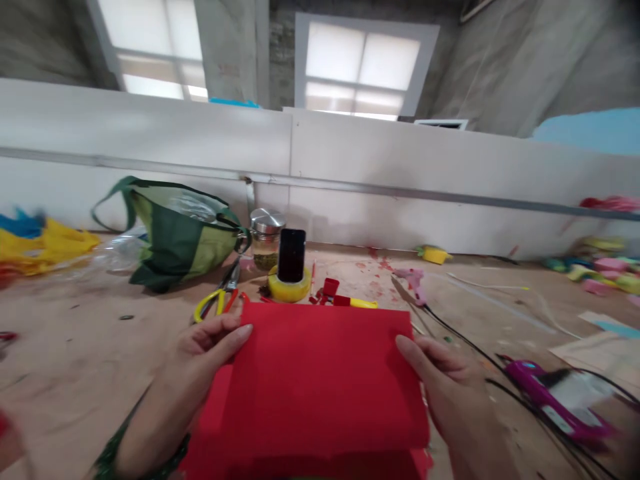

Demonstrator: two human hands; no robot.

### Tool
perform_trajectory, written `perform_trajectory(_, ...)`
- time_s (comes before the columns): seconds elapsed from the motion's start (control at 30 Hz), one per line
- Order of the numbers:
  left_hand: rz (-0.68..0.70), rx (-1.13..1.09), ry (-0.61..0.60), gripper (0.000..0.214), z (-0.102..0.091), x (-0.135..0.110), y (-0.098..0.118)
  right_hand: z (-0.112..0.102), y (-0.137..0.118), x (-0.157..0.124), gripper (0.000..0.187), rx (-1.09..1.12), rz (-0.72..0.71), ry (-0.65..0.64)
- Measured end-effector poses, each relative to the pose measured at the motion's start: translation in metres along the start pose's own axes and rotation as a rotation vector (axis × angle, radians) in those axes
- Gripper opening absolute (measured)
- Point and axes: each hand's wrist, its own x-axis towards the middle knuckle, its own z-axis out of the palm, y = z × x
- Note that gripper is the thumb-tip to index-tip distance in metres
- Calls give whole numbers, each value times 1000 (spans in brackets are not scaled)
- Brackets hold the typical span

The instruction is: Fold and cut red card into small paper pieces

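A red sheet (325, 380), of paper or thin foam, is held up low in the middle of the view. Its left edge is pinched by my left hand (210, 353), the thumb lying on the near face and the fingers behind. On the opposite edge my right hand (440, 373) grips it the same way, near the top corner. More red material shows under and to the left of the sheet; I cannot tell whether it is a second sheet or a fold. Small red pieces (330, 288) and a yellow-handled tool (363, 303) lie just beyond the top edge.
Scissors (216, 300) with yellow handles lie left of a tape roll (289, 287) that props a phone (291, 255). Behind are a glass jar (267, 240) and a green bag (185, 240). At right are a pink glue gun (413, 283), a purple glue gun (555, 400) and black cords.
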Motion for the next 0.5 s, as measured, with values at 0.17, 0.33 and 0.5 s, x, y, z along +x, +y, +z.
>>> perform_trajectory(0.17, 93, 17, -75, 29, -4, 3, -2, 5, -9, -5, 26, 62, 140, 83)
perform_trajectory(0.33, 127, 53, -96, 28, -4, 3, 0, 11, -19, -12, 21, 76, 174, 94)
perform_trajectory(0.5, 131, 81, -94, 29, -5, 2, 1, 12, -17, -9, 23, 63, 155, 66)
